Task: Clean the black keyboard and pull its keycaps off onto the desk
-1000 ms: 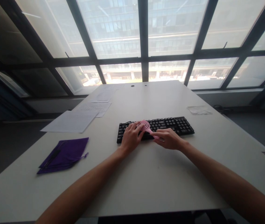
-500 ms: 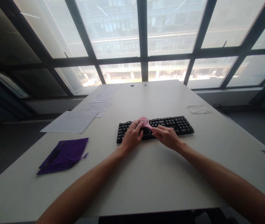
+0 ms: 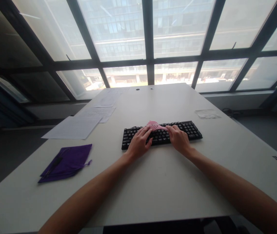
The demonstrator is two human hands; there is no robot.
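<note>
A black keyboard point(image 3: 160, 139) lies across the table, partly under both hands. Above its middle is a pink hairbrush point(image 3: 152, 125) with a round, spiral-slotted head and a thin handle pointing right. My right hand point(image 3: 179, 139) is closed on the handle end, its fingers pinched together. My left hand point(image 3: 139, 142) rests over the keyboard's left part, fingers stretched out and thumb apart. Its fingertips touch the near left edge of the brush head. The brush's underside is turned down toward the keys and mostly hidden.
On the white table point(image 3: 138, 188), a purple drawstring pouch point(image 3: 66, 162) with a dark strip on it lies at the left. Printed paper sheets point(image 3: 73, 127) spread behind it. A small clear plastic packet point(image 3: 208, 113) sits at the right. Windows point(image 3: 124, 32) rise beyond the far edge.
My right hand has shifted slightly right and away from me, swinging the hairbrush handle from slanting toward me to nearly level across the keyboard. The brush head has moved slightly right. My left hand barely moved.
</note>
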